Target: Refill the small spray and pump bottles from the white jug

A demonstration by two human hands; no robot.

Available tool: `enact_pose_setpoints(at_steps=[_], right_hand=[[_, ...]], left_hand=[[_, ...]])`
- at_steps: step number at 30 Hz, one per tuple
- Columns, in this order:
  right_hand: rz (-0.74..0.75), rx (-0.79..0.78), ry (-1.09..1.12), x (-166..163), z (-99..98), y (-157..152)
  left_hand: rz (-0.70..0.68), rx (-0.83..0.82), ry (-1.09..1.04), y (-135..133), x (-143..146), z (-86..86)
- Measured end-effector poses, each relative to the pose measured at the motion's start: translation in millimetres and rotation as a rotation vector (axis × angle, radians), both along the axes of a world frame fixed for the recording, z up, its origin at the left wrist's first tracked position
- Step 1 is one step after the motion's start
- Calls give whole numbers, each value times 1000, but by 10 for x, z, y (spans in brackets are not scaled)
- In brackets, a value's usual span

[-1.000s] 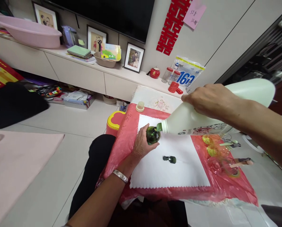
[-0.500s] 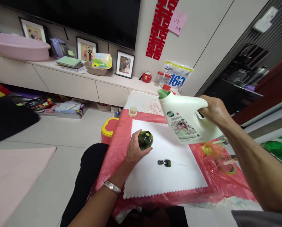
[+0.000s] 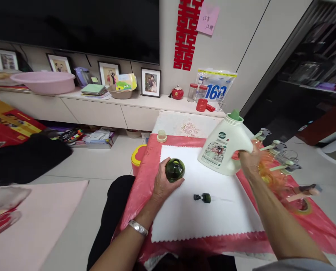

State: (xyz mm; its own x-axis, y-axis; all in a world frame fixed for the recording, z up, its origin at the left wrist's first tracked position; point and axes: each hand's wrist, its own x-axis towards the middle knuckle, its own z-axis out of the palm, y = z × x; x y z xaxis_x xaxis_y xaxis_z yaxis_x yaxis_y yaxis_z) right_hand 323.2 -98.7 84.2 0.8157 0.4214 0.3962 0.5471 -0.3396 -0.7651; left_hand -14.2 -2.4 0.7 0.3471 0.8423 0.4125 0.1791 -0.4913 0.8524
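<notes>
Now jug (image 3: 223,146) nearly upright in right grip (image 3: 249,162); earlier, tipped.

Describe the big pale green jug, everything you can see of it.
The jug looks like smooth plastic, with a pale neck, a darker green spout and a side handle. Its front label bears a dark emblem and a flowery picture. It is uncapped and roughly upright, spout up, over the far right part of the white mat; whether its base rests there is unclear. The right hand grips the handle.
</notes>
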Motion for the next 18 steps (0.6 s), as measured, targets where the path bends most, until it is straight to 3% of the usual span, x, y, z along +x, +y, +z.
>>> enact_pose_setpoints(at_steps=[6,11,15,18], right_hand=[[66,16,63,13,8,-98],[123,-74,124,-36,-38,-413],[43,-99,85,-407,-216,-792],[284,-194,52,-922,-363,-969]], left_hand=[[8,44,29,-17,-25,-7],[-33,55,69,-3,-20,-29],[-58,21,78,-1,-10,-16],[-69,-2,67,-5,-4,-13]])
